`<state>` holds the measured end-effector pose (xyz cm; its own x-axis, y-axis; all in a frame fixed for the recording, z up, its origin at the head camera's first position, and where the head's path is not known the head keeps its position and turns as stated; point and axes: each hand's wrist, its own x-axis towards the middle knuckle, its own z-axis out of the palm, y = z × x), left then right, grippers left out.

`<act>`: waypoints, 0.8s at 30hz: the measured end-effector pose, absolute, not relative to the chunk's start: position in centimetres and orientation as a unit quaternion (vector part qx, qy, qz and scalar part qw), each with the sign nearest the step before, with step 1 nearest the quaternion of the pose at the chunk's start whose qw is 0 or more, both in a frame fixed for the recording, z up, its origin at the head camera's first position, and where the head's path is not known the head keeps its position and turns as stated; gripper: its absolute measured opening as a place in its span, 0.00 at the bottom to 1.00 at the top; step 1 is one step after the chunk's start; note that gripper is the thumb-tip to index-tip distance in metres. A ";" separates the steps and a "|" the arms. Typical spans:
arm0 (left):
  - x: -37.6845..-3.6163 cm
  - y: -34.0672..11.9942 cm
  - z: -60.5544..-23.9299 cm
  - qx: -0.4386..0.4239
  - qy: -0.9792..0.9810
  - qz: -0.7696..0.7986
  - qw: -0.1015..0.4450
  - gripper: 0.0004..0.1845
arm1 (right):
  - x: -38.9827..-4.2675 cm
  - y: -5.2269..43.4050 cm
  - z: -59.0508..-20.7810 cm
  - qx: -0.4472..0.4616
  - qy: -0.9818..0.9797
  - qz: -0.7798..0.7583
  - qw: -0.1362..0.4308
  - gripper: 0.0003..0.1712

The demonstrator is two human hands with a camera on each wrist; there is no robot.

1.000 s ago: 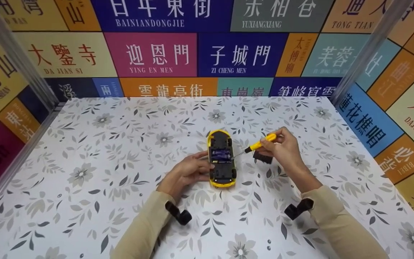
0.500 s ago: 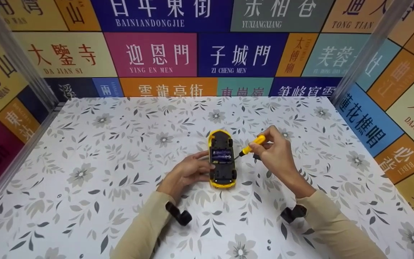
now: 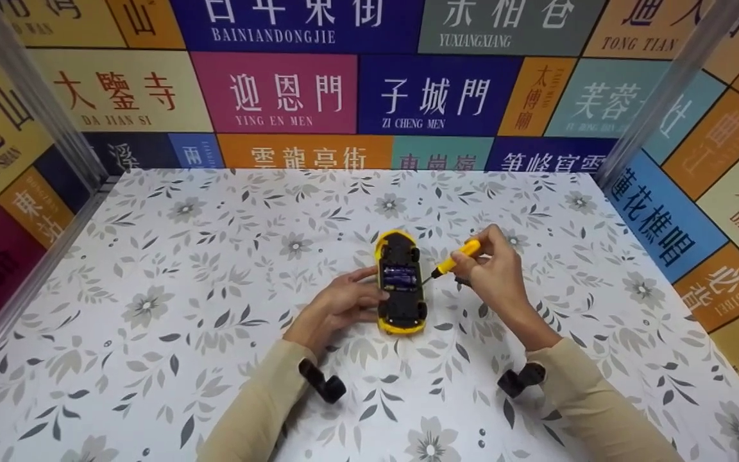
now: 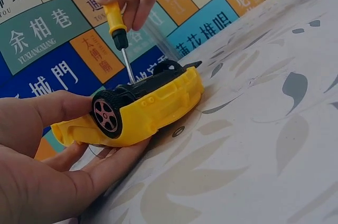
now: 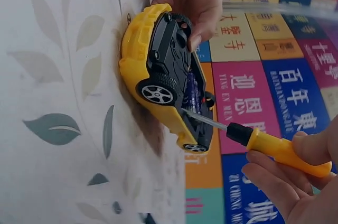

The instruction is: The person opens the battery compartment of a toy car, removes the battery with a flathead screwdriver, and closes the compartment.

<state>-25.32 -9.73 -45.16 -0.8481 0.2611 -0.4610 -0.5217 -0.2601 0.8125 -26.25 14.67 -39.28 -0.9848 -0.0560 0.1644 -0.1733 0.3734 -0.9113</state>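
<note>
A yellow toy car (image 3: 403, 308) is turned with its black underside up. My left hand (image 3: 344, 300) grips its left side, thumb on the underside and fingers beneath the body in the left wrist view. Purple batteries (image 5: 192, 89) lie in the uncovered compartment at the car's middle. With my right hand (image 3: 498, 273) I hold a yellow-handled screwdriver (image 3: 458, 257) between thumb and fingers. Its metal shaft slants down to the compartment's right edge, and the tip is right at that edge in the right wrist view.
A small dark piece (image 3: 463, 280) lies on the table, mostly hidden behind my right hand. White cloth with grey leaves and flowers covers the table (image 3: 215, 256). Printed panels (image 3: 273, 93) stand behind and at both sides.
My right hand has moved left towards the car, and the screwdriver stands steeper. The dark piece is now more covered by the hand. My left hand keeps its grip. The head view has shifted slightly.
</note>
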 end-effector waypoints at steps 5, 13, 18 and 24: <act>-25.5 -10.0 -45.5 -0.113 0.548 0.789 0.252 0.40 | -28.1 16.7 -40.2 -0.023 -0.745 0.662 -0.074 0.11; -25.6 -9.7 -45.6 -0.107 0.539 0.793 0.262 0.40 | -28.4 18.7 -41.1 -0.065 -0.682 0.715 -0.138 0.08; -25.5 -9.8 -45.5 -0.105 0.537 0.796 0.261 0.41 | -28.3 18.3 -40.2 -0.042 -0.707 0.696 -0.116 0.10; -25.6 -9.8 -45.6 -0.109 0.542 0.793 0.257 0.41 | -28.1 18.0 -39.8 -0.021 -0.721 0.687 -0.089 0.11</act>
